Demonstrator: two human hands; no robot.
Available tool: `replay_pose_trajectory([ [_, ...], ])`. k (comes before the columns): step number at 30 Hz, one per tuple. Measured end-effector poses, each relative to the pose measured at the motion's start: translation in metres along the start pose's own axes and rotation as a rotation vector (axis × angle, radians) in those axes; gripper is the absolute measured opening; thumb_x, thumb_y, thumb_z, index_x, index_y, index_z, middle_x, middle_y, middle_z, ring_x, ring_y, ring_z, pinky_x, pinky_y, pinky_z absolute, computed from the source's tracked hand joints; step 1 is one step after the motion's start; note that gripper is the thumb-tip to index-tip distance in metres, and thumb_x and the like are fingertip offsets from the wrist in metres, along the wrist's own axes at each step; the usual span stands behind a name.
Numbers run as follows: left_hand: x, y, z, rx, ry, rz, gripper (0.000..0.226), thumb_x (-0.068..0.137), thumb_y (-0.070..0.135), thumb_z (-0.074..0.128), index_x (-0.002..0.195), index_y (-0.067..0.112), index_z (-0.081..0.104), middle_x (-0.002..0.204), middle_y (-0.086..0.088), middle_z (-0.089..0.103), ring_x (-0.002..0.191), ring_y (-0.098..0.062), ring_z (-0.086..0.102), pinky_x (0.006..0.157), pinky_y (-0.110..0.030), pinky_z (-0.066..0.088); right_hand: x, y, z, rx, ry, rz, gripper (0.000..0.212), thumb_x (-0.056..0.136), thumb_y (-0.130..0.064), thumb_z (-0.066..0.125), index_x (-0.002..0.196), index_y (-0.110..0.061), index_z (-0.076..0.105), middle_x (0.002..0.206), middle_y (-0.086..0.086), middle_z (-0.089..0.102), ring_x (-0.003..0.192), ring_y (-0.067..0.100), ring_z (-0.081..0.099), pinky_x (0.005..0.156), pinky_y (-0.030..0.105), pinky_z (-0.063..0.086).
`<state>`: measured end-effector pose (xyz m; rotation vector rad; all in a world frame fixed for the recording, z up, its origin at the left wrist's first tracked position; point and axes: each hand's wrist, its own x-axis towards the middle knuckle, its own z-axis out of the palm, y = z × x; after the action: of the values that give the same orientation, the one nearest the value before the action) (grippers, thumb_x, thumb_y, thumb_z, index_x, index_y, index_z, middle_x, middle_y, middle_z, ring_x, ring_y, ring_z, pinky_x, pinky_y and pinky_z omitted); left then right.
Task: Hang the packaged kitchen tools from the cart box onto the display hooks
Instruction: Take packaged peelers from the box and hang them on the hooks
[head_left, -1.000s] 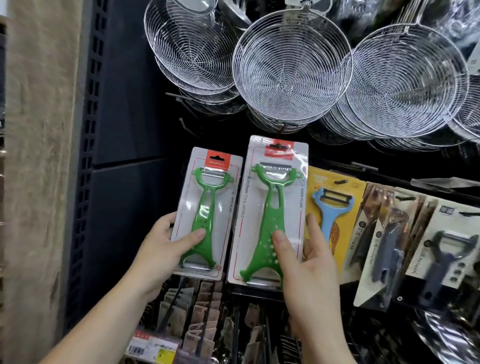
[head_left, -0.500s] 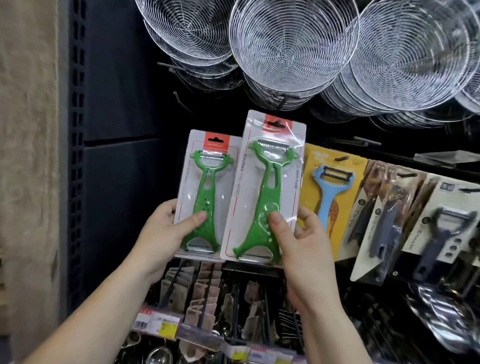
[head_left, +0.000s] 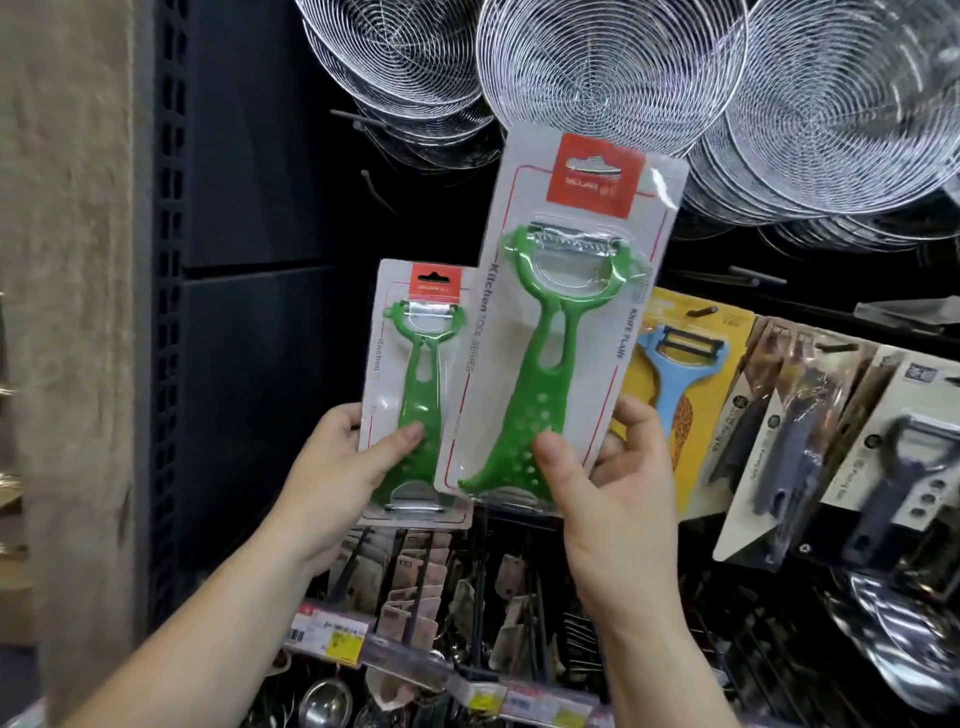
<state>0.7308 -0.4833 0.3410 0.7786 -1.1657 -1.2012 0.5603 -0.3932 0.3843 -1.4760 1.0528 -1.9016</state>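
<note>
Left hand (head_left: 332, 478) pinching small carded green plastic peeler pack (head_left: 415, 395) by its lower edge, right hand (head_left: 613, 499) pinching larger matching green peeler pack (head_left: 566, 322) beside it, raised before silver wire skimmers (head_left: 613, 67), near blue peeler on yellow card (head_left: 675, 358).

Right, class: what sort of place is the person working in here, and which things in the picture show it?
Most likely a shop's kitchenware aisle. Packaged peelers hang in rows on display hooks, wire skimmers hang stacked above, and price labels run along the shelf edge.
</note>
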Motion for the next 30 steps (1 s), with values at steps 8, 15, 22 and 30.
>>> replay_pose_trajectory([
  [8, -0.013, -0.003, -0.010, -0.057, -0.004, 0.002, 0.015, 0.091, 0.017, 0.066, 0.106, 0.020, 0.065, 0.099, 0.003, 0.080, 0.100, -0.018, 0.074, 0.093, -0.041, 0.054, -0.014, 0.037, 0.010, -0.033, -0.114, 0.173, 0.046, 0.070, -0.027, 0.079, 0.111, -0.018, 0.059, 0.099, 0.000, 0.077, 0.091, 0.015, 0.074, 0.076, 0.026, 0.058],
  [15, -0.021, -0.020, -0.007, -0.063, 0.045, -0.048, 0.030, 0.085, 0.021, 0.074, 0.112, 0.019, 0.063, 0.101, -0.001, 0.079, 0.094, -0.021, 0.076, 0.077, -0.039, 0.059, -0.025, 0.057, 0.014, -0.045, -0.194, 0.319, 0.046, 0.070, -0.032, 0.071, 0.112, -0.017, 0.059, 0.103, 0.004, 0.077, 0.097, 0.026, 0.074, 0.083, 0.042, 0.059],
  [22, -0.012, -0.028, -0.012, -0.079, 0.137, -0.095, 0.023, 0.091, 0.023, 0.072, 0.113, 0.017, 0.068, 0.105, -0.005, 0.078, 0.100, -0.029, 0.074, 0.083, -0.053, 0.060, -0.030, 0.065, -0.002, 0.052, -0.300, 0.608, 0.038, 0.083, -0.033, 0.059, 0.113, -0.010, 0.067, 0.103, 0.011, 0.076, 0.087, 0.022, 0.071, 0.073, 0.034, 0.058],
  [30, -0.006, -0.027, -0.008, -0.113, 0.112, -0.157, 0.019, 0.094, 0.024, 0.069, 0.110, 0.015, 0.073, 0.103, -0.010, 0.079, 0.098, -0.033, 0.074, 0.078, -0.047, 0.060, -0.032, 0.063, -0.004, 0.063, -0.322, 0.549, 0.022, 0.095, -0.016, 0.054, 0.104, -0.004, 0.070, 0.097, 0.011, 0.077, 0.084, 0.016, 0.074, 0.070, 0.023, 0.056],
])
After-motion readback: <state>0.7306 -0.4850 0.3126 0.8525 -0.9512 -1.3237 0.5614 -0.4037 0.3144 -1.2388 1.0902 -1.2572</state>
